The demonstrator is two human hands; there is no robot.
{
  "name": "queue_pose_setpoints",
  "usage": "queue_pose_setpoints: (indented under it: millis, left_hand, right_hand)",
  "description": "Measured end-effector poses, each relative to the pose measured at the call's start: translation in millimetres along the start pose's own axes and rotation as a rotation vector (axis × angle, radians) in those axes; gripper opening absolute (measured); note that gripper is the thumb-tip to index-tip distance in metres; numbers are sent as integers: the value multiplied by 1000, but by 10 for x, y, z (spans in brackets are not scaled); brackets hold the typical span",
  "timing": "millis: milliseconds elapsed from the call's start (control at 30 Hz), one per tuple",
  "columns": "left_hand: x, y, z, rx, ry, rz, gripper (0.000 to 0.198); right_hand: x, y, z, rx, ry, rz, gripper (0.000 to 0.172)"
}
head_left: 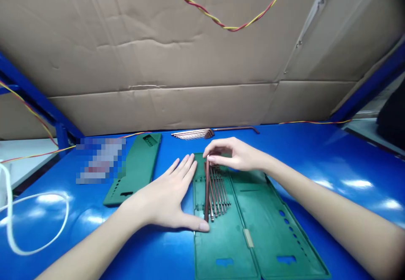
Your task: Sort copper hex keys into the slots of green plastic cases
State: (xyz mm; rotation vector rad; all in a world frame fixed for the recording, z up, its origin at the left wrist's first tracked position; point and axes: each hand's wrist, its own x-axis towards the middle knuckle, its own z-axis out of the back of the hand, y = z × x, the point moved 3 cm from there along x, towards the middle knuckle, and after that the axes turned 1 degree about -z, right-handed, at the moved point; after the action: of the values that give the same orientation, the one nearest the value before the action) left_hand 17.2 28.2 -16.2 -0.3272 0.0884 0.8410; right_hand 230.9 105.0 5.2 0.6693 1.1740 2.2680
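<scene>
An unfolded green plastic case [226, 242] lies on the table with several copper-brown hex keys [219, 189] side by side in its left half. My right hand [238, 154] pinches the upper, bent end of the largest hex key [207, 195], which lies along the left of the row. My left hand [166, 195] is spread flat at the case's left edge. Its thumb rests on the case by the lower end of that large key, and its fingertips touch the upper left edge. The right fingers partly hide the short bent ends of the keys.
Behind the case lie a fan of hex keys [193, 134] and a single long hex key [240, 128]. A closed green case [137, 168] and a blurred packet [103, 160] sit at left. A white cable [9, 225] loops nearby. Cardboard [190, 60] stands behind the blue table [332, 162], with a twisted wire [218, 20] hanging.
</scene>
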Motion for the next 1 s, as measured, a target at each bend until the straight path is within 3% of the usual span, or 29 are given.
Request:
queue_pose_setpoints:
  millis: [100,200,333,500,600,700,867,1000]
  left_hand:
    - [-7,9,2,6,5,13,136]
    - [-12,23,9,20,11,33,130]
    - [-24,33,44,28,23,47,127]
    - [-55,69,93,36,25,65,125]
    - [-65,102,89,39,42,74,125]
    - [-66,121,77,36,54,85,124]
    - [-71,126,78,19,64,98,125]
    - [-71,118,91,8,72,105,125]
  right_hand:
    - [-64,8,115,247,101,-150,31]
    - [-140,31,288,291,138,-243,36]
    - [-280,-50,675,261,-40,-319,39]
    - [-488,-352,1082,199,-294,-429,43]
    - [-569,-542,1182,49,-273,-528,46]
    - [-585,-650,1207,-234,-139,-573,42]
    - [-528,-648,1234,-794,-101,-517,18]
    - [-518,-634,1247,-940,-71,-541,21]
